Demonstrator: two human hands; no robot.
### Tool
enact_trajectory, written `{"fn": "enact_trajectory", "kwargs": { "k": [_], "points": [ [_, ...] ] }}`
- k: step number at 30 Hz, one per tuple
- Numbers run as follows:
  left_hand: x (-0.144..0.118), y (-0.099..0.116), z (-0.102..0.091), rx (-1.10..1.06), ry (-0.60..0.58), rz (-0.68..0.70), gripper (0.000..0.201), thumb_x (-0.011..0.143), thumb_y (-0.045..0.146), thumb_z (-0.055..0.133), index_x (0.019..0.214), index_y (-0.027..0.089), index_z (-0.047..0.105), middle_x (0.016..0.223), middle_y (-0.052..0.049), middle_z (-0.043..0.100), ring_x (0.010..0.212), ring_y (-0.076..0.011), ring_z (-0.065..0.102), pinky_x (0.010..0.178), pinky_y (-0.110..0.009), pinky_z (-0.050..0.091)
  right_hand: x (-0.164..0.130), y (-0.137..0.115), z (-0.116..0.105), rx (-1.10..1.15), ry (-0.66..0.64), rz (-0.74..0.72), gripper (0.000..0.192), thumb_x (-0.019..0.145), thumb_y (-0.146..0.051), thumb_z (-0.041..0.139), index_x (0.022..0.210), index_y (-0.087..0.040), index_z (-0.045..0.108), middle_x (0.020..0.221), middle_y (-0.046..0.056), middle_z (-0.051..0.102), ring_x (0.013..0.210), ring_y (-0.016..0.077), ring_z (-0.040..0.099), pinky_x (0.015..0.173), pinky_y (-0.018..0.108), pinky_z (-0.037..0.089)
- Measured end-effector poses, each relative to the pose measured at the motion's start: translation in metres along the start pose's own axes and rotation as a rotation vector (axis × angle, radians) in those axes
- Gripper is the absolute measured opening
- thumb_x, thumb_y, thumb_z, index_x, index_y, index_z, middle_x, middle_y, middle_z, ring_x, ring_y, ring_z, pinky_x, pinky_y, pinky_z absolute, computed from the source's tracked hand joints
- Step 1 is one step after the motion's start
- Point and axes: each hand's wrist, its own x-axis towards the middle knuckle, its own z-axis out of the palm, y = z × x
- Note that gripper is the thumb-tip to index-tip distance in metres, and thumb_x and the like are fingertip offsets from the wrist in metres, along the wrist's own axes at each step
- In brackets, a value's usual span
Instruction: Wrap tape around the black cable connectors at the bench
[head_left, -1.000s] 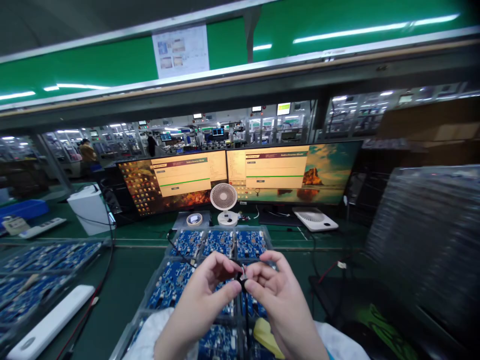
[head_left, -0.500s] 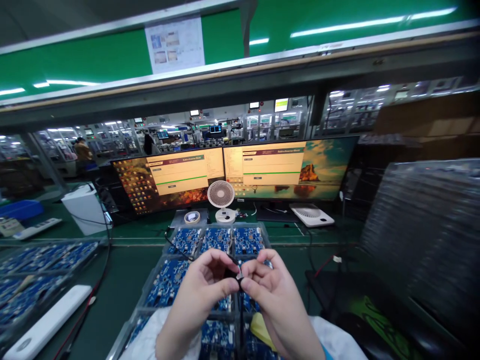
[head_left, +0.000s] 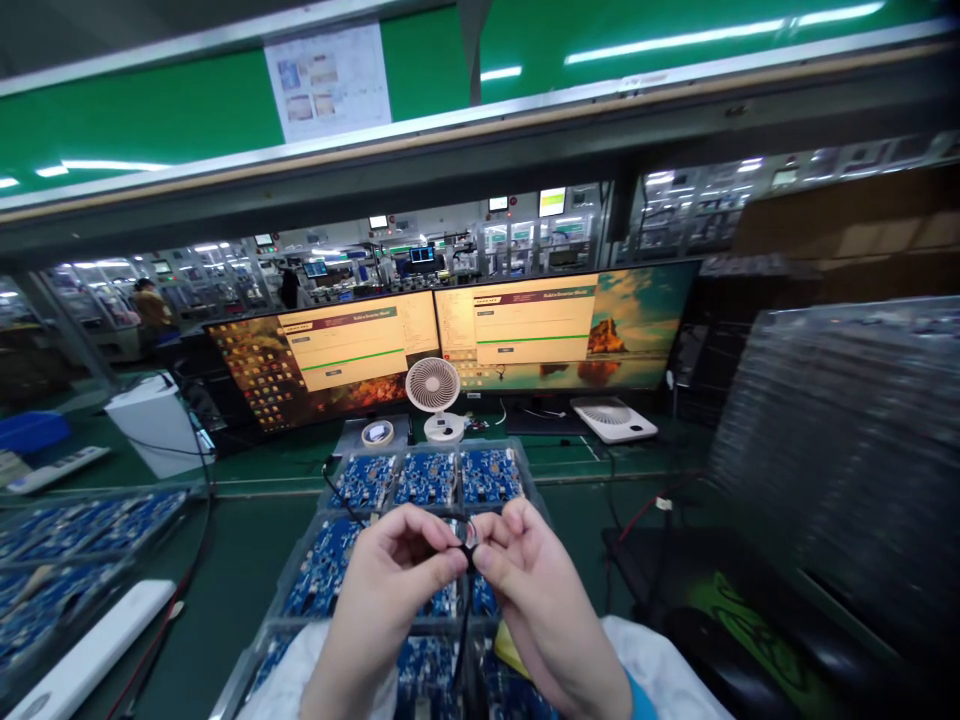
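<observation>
Left hand (head_left: 405,565): pinching black cable (head_left: 464,620)
Right hand (head_left: 517,570): pinching it too (from here, thumbs nearly meet)
Tray (head_left: 427,629): blue boards (head_left: 364,482); fan (head_left: 433,385) beyond far edge

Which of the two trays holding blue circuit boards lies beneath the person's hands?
The middle tray; the other tray is cut off by the picture's left edge, beside a long white device.

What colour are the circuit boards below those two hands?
The circuit boards are blue, seen best in the head view.
</observation>
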Motion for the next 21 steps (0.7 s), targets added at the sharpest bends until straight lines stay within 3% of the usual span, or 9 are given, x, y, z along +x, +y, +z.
{"fn": "enact_trajectory", "kwargs": {
  "k": [8,15,21],
  "points": [
    [-0.004,0.007,0.002,0.105,0.01,0.025,0.019,0.066,0.012,0.079,0.068,0.017,0.061,0.069,0.003,0.068,0.067,-0.0109,0.064,0.064,-0.019,0.051,0.0,0.003,0.001,-0.005,0.01,-0.011,0.046,0.07,-0.026,0.083,0.074,-0.024,0.038,0.078,-0.006,0.06,0.077,0.0119,0.051,0.073,0.024,0.039],
    [-0.01,0.006,0.002,0.16,0.065,-0.015,0.029,0.068,0.018,0.078,0.095,0.019,0.067,0.078,-0.002,0.075,0.078,-0.0159,0.069,0.074,-0.024,0.054,0.0,0.008,-0.001,-0.04,0.024,-0.053,0.046,0.071,-0.027,0.083,0.074,-0.024,0.037,0.079,-0.006,0.06,0.08,0.0121,0.052,0.075,0.024,0.041],
    [-0.011,0.011,0.003,0.236,0.086,0.021,0.025,0.069,0.018,0.076,0.092,0.02,0.066,0.076,0.001,0.071,0.075,-0.0142,0.066,0.07,-0.022,0.052,-0.002,0.012,-0.003,-0.132,0.005,-0.151,0.04,0.079,-0.028,0.077,0.075,-0.025,0.038,0.08,-0.006,0.061,0.08,0.0112,0.056,0.077,0.024,0.044]
  ]
}}
